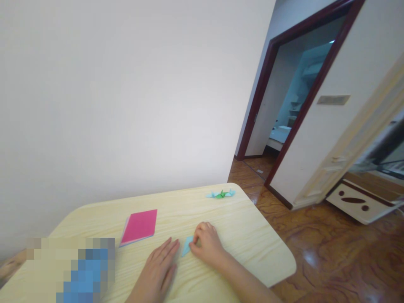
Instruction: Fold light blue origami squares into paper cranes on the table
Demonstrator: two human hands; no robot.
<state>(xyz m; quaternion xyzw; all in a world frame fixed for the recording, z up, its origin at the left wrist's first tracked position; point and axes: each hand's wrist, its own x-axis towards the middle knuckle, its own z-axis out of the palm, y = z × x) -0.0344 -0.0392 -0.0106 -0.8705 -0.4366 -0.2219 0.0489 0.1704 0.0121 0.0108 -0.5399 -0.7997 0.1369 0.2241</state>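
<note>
Right hand pinches a folded light-blue origami paper on the pale wood table — left hand lies open just beside it; the door plaque is too blurred to read.

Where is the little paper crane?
In the head view, the green-and-blue origami crane sits at the far edge of the wooden table, beyond the right hand.
</note>
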